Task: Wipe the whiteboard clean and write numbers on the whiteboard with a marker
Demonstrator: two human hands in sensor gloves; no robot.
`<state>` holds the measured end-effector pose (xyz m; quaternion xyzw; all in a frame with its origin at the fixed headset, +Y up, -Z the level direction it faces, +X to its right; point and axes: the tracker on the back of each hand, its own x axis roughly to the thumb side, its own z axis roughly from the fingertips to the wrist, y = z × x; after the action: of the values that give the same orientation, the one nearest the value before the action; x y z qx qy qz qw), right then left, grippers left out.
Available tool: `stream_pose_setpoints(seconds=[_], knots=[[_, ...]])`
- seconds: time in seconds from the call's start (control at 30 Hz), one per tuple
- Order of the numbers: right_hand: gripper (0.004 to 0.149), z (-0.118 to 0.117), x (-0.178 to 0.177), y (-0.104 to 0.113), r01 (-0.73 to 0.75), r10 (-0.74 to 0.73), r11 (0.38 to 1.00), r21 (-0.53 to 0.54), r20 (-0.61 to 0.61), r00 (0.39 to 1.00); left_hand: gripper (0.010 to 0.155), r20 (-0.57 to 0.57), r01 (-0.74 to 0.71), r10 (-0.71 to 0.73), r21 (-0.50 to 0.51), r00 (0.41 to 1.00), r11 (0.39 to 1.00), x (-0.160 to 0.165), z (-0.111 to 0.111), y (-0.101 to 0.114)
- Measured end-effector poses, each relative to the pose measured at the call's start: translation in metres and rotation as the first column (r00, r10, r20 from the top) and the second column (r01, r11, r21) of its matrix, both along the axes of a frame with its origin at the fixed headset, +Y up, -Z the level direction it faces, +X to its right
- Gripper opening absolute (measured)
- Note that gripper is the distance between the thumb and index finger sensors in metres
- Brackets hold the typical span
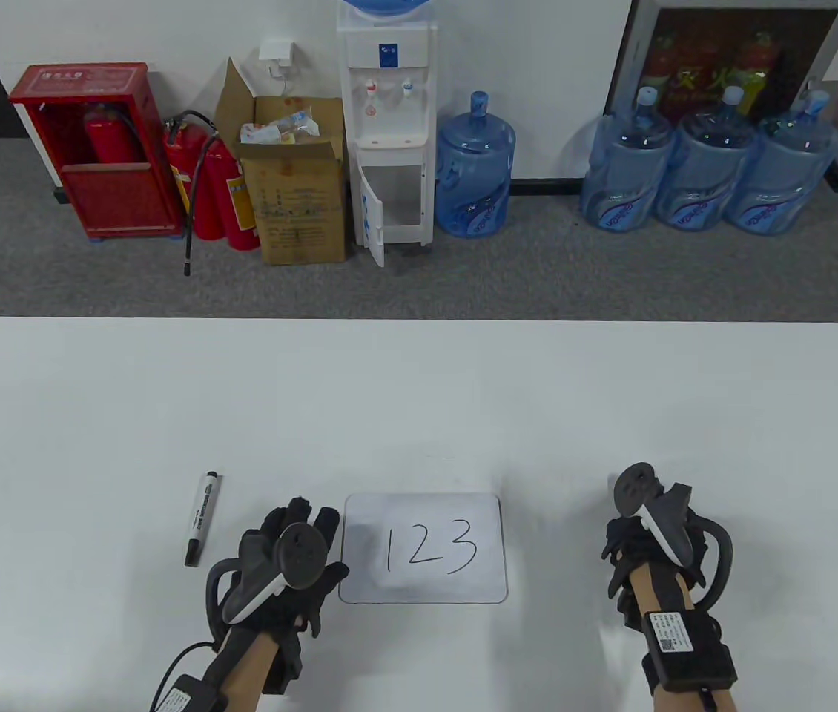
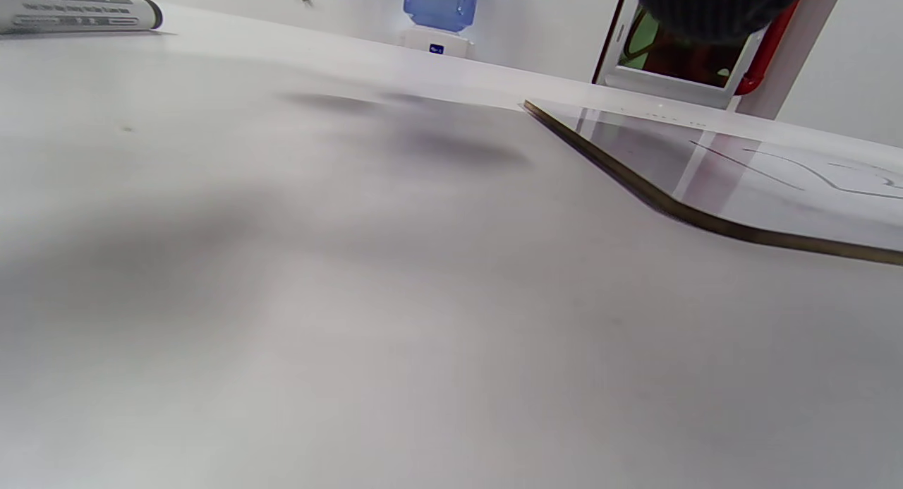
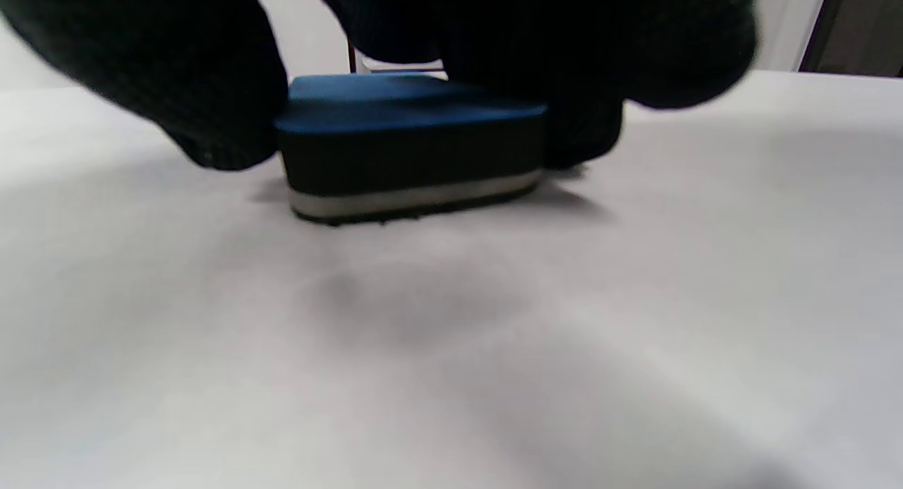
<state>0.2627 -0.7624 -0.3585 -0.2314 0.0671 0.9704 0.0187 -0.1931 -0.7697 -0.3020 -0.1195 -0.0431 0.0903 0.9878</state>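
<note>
On the worktop point(image 1: 419, 400), we see the whiteboard point(image 1: 423, 547) reading "123". Left grip point(image 1: 293, 564) relaxed, just beside its left edge; marker point(image 1: 202, 518) lies further left. Right grip point(image 1: 645, 545) grasps the blue eraser point(image 3: 413, 147), well right.

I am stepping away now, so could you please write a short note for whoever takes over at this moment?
Left hand: open, holding nothing, beside the left edge of the whiteboard.
Right hand: fingers curled round the blue eraser, which sits on the table to the right of the whiteboard.
Marker: capped, lying on the table left of the left hand.
Done: nothing wiped yet; "123" is on the whiteboard.
Left: wipe the whiteboard clean, then take the marker and write numbers.
</note>
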Motion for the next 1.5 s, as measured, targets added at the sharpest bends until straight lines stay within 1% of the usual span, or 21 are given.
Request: stream_pose_setpoints(seconds=[0.13, 0.27, 0.43, 0.53, 0.63, 0.77, 0.83, 0.9, 0.97, 1.07, 1.13, 1.17, 1.23, 1.33, 1.43, 1.5], knots=[[0.087, -0.001, 0.000, 0.001, 0.013, -0.013, 1.000, 0.028, 0.017, 1.000, 0.075, 0.028, 0.025, -0.024, -0.015, 0.999, 1.000, 0.012, 0.000, -0.004], [0.084, -0.003, -0.002, -0.001, 0.008, -0.008, 1.000, 0.009, 0.009, 1.000, 0.075, 0.049, 0.060, -0.058, -0.032, 0.997, 0.998, 0.021, -0.003, -0.008], [0.084, -0.003, -0.003, -0.001, -0.006, 0.006, 1.000, -0.013, 0.012, 1.000, 0.076, 0.050, 0.081, -0.076, -0.101, 0.996, 0.992, 0.027, -0.008, -0.016], [0.082, -0.004, -0.001, -0.003, -0.004, 0.004, 1.000, 0.015, 0.018, 1.000, 0.076, 0.062, 0.118, -0.110, -0.144, 0.992, 0.983, 0.030, -0.009, -0.021], [0.080, -0.004, -0.001, -0.002, -0.007, 0.006, 1.000, 0.009, 0.022, 1.000, 0.076, 0.068, 0.142, -0.132, -0.167, 0.989, 0.976, 0.031, -0.010, -0.023], [0.081, -0.006, -0.005, 0.003, 0.052, -0.052, 0.998, 0.043, 0.002, 0.999, 0.075, 0.066, 0.133, -0.124, -0.172, 0.990, 0.976, 0.031, -0.010, -0.023], [0.081, -0.007, -0.013, 0.009, 0.094, -0.091, 0.993, 0.074, -0.045, 0.995, 0.075, 0.065, 0.131, -0.122, -0.175, 0.990, 0.976, 0.031, -0.010, -0.023], [0.080, -0.007, -0.028, 0.018, 0.124, -0.110, 0.987, 0.107, -0.130, 0.985, 0.075, 0.064, 0.128, -0.118, -0.176, 0.991, 0.976, 0.031, -0.010, -0.023], [0.078, -0.006, -0.051, 0.028, 0.153, -0.118, 0.978, 0.142, -0.232, 0.966, 0.075, 0.064, 0.127, -0.117, -0.177, 0.991, 0.976, 0.031, -0.010, -0.023], [0.076, -0.002, -0.090, 0.036, 0.190, -0.117, 0.969, 0.161, -0.377, 0.919, 0.075, 0.064, 0.126, -0.117, -0.179, 0.991, 0.976, 0.030, -0.010, -0.023], [0.076, 0.001, -0.122, 0.037, 0.223, -0.142, 0.966, 0.126, -0.464, 0.875, 0.075, 0.064, 0.126, -0.116, -0.180, 0.991, 0.976, 0.030, -0.010, -0.023], [0.076, 0.002, -0.131, 0.036, 0.234, -0.152, 0.966, 0.112, -0.487, 0.860, 0.075, 0.064, 0.125, -0.116, -0.180, 0.991, 0.976, 0.030, -0.010, -0.022], [0.076, 0.007, -0.164, 0.034, 0.275, -0.190, 0.959, 0.064, -0.572, 0.798, 0.075, 0.064, 0.124, -0.114, -0.182, 0.991, 0.975, 0.030, -0.010, -0.022], [0.078, 0.015, -0.204, 0.027, 0.282, -0.222, 0.959, -0.017, -0.662, 0.716, 0.075, 0.064, 0.123, -0.113, -0.183, 0.992, 0.975, 0.030, -0.010, -0.022], [0.079, 0.024, -0.236, 0.020, 0.247, -0.212, 0.967, -0.058, -0.721, 0.659, 0.075, 0.064, 0.123, -0.113, -0.183, 0.992, 0.975, 0.030, -0.010, -0.022], [0.079, 0.029, -0.249, 0.017, 0.226, -0.195, 0.972, -0.060, -0.741, 0.642, 0.075, 0.064, 0.123, -0.113, -0.183, 0.992, 0.975, 0.030, -0.010, -0.022]])
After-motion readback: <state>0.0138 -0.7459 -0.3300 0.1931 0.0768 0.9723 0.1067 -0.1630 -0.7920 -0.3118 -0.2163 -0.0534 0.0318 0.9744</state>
